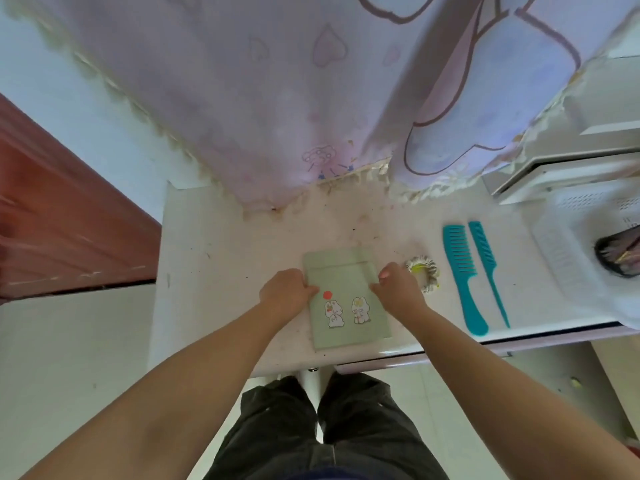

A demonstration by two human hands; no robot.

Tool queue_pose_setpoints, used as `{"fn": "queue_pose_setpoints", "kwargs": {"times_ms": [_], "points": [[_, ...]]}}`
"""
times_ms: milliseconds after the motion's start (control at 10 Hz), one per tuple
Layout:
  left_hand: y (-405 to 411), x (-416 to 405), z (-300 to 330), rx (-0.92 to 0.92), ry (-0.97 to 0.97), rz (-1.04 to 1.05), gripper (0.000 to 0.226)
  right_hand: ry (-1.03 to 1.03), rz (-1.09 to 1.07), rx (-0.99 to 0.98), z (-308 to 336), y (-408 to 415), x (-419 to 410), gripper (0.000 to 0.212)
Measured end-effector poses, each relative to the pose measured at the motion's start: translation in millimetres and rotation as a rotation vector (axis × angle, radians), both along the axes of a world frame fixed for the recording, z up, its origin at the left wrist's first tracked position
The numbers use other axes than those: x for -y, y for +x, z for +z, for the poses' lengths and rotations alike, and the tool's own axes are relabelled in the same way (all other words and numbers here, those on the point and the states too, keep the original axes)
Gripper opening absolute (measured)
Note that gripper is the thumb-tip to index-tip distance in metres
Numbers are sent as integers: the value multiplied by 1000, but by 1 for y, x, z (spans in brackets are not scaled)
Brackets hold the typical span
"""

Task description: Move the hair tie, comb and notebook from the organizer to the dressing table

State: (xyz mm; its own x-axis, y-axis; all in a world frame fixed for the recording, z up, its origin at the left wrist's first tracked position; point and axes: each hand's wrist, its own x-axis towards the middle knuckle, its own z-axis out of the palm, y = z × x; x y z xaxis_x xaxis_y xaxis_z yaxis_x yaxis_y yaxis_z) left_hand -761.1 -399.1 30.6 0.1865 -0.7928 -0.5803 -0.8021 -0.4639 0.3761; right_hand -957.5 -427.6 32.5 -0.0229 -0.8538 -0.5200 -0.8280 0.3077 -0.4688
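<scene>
From the head camera, the dressing table (214,271) is pale and speckled with small dark crumbs, and a pink-and-lilac curtain (277,98) hangs down onto its far edge. At the right end sits a white perforated organizer (568,244) with a dark bundle (620,254) lying in it, too blurred to make out. Between the organizer and the middle of the table lie two teal combs — a wide-toothed comb (462,277) and, just beside it, a thin tail comb (488,270). Both run roughly parallel, their handles pointing toward the near edge and slanted a little to the right. Left of them rests a pale hair tie (423,269), a crumpled ring flat on the table.

The green notebook (346,299) with two rabbit stickers lies flat near the front edge, its long axis running away from the person, slightly tilted. The left hand (287,292) grips its left edge and the right hand (398,289) its right edge — fingers of both curled closed on the cover. The right hand is just beside the hair tie.
</scene>
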Motion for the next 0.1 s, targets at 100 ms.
{"fn": "queue_pose_setpoints", "kwargs": {"times_ms": [100], "points": [[8,-11,1,63,-140,-180,25,-49,-62,103,28,-3,4,31]]}}
